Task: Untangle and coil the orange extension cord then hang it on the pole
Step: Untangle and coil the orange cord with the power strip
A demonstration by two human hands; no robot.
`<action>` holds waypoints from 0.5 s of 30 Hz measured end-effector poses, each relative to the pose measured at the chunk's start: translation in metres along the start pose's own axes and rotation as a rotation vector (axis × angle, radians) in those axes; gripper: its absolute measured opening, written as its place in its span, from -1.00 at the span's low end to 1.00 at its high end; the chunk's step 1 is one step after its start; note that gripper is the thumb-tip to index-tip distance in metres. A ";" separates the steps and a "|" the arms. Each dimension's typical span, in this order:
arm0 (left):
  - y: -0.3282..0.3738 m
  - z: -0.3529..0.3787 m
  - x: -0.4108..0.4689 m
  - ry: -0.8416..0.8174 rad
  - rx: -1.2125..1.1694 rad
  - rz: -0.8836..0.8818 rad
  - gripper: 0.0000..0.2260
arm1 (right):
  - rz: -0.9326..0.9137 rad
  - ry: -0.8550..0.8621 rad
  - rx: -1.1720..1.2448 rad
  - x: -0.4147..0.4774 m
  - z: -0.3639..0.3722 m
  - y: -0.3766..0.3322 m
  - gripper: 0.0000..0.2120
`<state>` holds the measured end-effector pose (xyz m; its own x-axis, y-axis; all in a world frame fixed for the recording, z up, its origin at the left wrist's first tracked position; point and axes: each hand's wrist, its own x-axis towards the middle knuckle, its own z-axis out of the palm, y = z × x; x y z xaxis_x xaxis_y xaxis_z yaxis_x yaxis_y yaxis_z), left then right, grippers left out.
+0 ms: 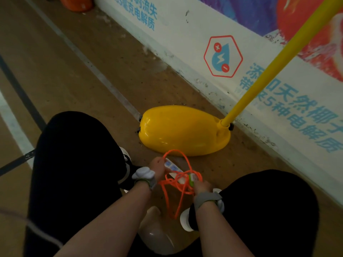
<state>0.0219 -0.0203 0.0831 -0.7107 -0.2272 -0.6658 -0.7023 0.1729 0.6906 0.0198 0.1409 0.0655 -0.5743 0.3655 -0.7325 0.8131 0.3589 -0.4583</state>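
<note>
The orange extension cord point(176, 184) hangs in tangled loops between my knees, low over the floor. Its white socket strip point(173, 168) lies across the tangle, with a green part at its right end. My left hand point(157, 166) grips the strip's left end and a loop of cord. My right hand point(201, 186) pinches the cord at the green part. The yellow pole point(276, 65) slants up to the right from its yellow base point(181, 130), which stands just beyond my hands.
A printed white wall banner point(222, 58) runs along the right behind the pole. My knees in black trousers point(78, 164) flank the cord. An orange object point(78, 3) sits far back by the wall. Brown floor with painted lines point(89, 62) stretches to the left.
</note>
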 end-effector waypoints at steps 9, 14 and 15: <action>0.005 0.002 -0.009 0.020 0.913 0.329 -0.66 | -0.165 -0.115 -0.267 -0.036 0.000 -0.026 -0.71; 0.005 0.005 -0.013 -0.098 0.879 0.256 -0.65 | -0.137 -0.177 -0.387 -0.043 0.002 -0.026 -0.69; 0.008 0.004 -0.014 -0.063 0.852 0.254 -0.67 | -0.122 -0.207 -0.400 -0.042 0.001 -0.025 -0.66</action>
<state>0.0261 -0.0123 0.0966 -0.8324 -0.0363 -0.5530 -0.2981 0.8706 0.3914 0.0234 0.1160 0.1071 -0.5995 0.1354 -0.7888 0.6165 0.7067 -0.3472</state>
